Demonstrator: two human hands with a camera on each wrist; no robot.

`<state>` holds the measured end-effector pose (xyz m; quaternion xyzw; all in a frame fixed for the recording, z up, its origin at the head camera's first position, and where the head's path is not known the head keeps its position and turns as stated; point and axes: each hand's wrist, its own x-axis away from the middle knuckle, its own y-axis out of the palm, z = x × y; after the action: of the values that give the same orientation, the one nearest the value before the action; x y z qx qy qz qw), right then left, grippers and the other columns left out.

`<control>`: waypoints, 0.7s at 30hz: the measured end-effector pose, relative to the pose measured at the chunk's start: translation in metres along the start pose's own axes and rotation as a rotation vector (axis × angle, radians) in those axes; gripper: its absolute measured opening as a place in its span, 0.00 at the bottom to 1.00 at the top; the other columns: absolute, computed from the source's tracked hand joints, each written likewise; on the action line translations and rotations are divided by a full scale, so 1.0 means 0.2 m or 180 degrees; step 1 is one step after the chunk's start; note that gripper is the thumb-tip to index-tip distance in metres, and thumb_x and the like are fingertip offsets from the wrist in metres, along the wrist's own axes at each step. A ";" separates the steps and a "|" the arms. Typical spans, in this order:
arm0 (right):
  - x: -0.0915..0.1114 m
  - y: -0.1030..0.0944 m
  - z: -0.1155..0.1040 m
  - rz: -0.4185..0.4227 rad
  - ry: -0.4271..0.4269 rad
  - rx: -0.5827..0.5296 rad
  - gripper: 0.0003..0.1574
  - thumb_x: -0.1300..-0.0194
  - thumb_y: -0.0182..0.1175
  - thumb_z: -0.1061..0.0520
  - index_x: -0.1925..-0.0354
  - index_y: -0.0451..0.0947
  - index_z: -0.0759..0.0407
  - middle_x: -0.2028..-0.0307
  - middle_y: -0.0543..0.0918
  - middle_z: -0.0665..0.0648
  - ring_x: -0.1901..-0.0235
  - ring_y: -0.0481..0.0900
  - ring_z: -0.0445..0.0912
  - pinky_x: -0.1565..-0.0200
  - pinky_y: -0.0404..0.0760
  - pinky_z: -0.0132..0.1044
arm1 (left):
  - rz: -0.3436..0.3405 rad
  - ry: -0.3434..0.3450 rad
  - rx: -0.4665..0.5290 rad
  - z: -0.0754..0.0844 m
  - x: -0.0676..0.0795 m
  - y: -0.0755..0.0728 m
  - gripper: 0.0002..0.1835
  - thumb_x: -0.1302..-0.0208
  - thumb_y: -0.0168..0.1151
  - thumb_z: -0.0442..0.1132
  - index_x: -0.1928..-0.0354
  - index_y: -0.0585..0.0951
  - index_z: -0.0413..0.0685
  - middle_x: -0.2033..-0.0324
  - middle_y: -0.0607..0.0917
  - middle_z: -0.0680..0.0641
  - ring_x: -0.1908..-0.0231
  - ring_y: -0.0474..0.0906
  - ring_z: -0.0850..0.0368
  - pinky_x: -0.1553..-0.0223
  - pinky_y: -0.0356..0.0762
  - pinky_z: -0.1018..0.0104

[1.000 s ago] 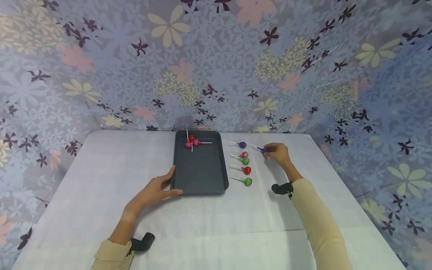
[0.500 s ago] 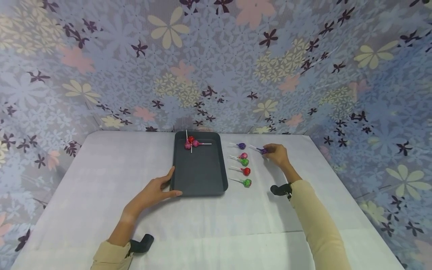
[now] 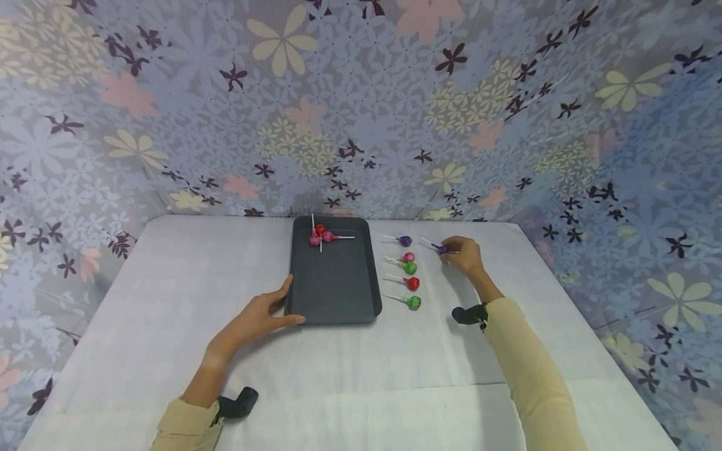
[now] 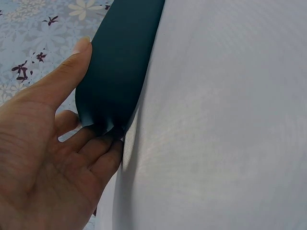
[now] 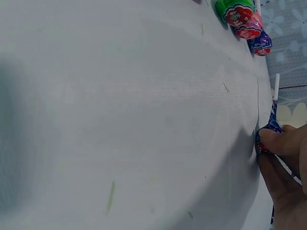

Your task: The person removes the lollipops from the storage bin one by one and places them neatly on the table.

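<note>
My left hand (image 3: 256,322) holds the dark grey tray (image 3: 334,294) at its near left corner. In the left wrist view the thumb lies along one side of the tray (image 4: 122,57) and the other fingers curl against its end. Two pink lollipops and a red lollipop (image 3: 320,230) lie at the tray's far end. Right of the tray, my right hand (image 3: 465,257) pinches a purple lollipop (image 3: 440,249) by its wrapped head, stick pointing left. In the right wrist view, thumb and fingers grip this lollipop (image 5: 269,129) close over the cloth; a thin white piece shows between the fingers.
Between tray and right hand lies a column of lollipops: purple (image 3: 405,241), pink (image 3: 408,257), green (image 3: 409,268), red (image 3: 413,284) and another green (image 3: 414,303). A white cloth (image 3: 338,401) covers the table. Flower-patterned fabric (image 3: 361,125) stands behind and at both sides.
The right fingers have shifted slightly on the purple lollipop, and a thin white piece now shows at them. The left hand and tray keep their place.
</note>
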<state>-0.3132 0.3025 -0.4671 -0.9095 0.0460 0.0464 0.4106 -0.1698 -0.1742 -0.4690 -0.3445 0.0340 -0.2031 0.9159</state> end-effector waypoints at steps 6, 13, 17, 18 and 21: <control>0.01 0.00 0.00 0.0027 -0.0077 0.0093 0.16 0.41 0.64 0.69 0.53 0.82 0.72 0.54 0.84 0.72 0.52 0.82 0.63 0.56 0.83 0.45 | -0.0007 0.0041 -0.0013 0.00 0.00 0.01 0.54 0.42 0.67 0.60 0.23 0.50 0.46 0.28 0.58 0.37 0.29 0.57 0.38 0.32 0.62 0.42; 0.01 0.00 0.00 -0.0115 0.0000 0.0142 0.19 0.37 0.59 0.67 0.48 0.80 0.71 0.51 0.83 0.72 0.52 0.81 0.62 0.60 0.81 0.36 | -0.0021 0.0013 -0.0010 0.00 0.00 0.01 0.54 0.42 0.67 0.60 0.23 0.49 0.47 0.28 0.58 0.37 0.29 0.57 0.37 0.32 0.62 0.41; 0.00 0.00 0.00 -0.0109 -0.0033 0.0033 0.22 0.36 0.58 0.68 0.43 0.76 0.72 0.47 0.80 0.73 0.47 0.80 0.64 0.50 0.83 0.50 | -0.0018 0.0004 -0.0008 0.00 0.00 0.01 0.54 0.42 0.67 0.60 0.23 0.49 0.47 0.28 0.58 0.37 0.29 0.56 0.37 0.32 0.61 0.41; 0.00 0.00 0.00 -0.0106 -0.0035 0.0015 0.23 0.36 0.59 0.68 0.43 0.75 0.72 0.46 0.80 0.73 0.46 0.79 0.64 0.48 0.82 0.52 | -0.0017 0.0003 -0.0017 0.00 0.00 0.00 0.54 0.42 0.67 0.61 0.23 0.49 0.47 0.28 0.58 0.37 0.29 0.56 0.37 0.32 0.61 0.41; -0.01 0.00 0.00 -0.0101 -0.0050 0.0016 0.23 0.36 0.59 0.67 0.42 0.75 0.72 0.46 0.79 0.73 0.45 0.79 0.64 0.46 0.79 0.54 | -0.0015 0.0002 -0.0038 0.00 0.00 0.00 0.55 0.42 0.67 0.61 0.23 0.49 0.47 0.28 0.58 0.36 0.29 0.56 0.37 0.32 0.61 0.41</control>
<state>-0.3153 0.3024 -0.4679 -0.9087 0.0284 0.0470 0.4139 -0.1691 -0.1749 -0.4689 -0.3500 0.0347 -0.2051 0.9134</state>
